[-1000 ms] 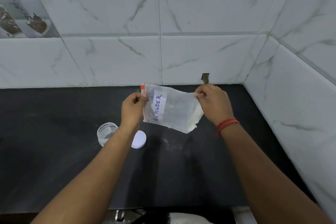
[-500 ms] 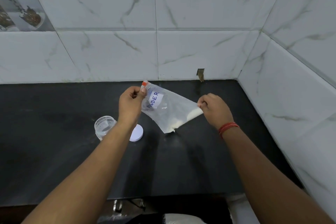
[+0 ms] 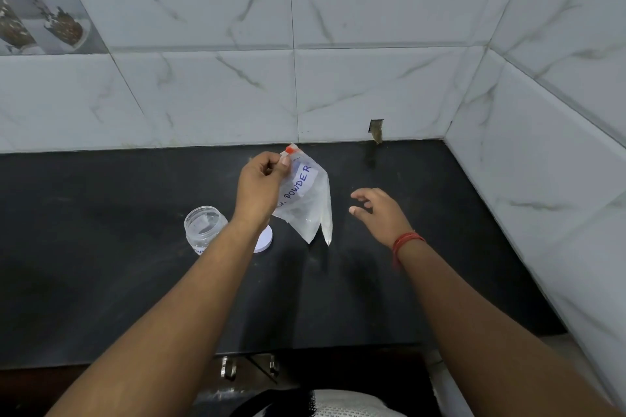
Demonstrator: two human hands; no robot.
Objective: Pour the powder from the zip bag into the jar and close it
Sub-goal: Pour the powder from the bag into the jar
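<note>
One zip bag (image 3: 306,200), one jar (image 3: 204,226), one lid (image 3: 265,240) are counted on the worktop (image 3: 101,247); bag hangs below left hand (image 3: 259,188) grip, pinched at top; right hand (image 3: 381,213) is spread, nothing held

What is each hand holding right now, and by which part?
The left hand pinches the zip bag at its top corner by the orange tab; the right hand holds nothing.

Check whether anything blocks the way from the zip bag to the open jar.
The left forearm crosses between them. The zip bag hangs from the left hand; the jar stands lidless left of that arm, its white lid lying beside it.
</note>
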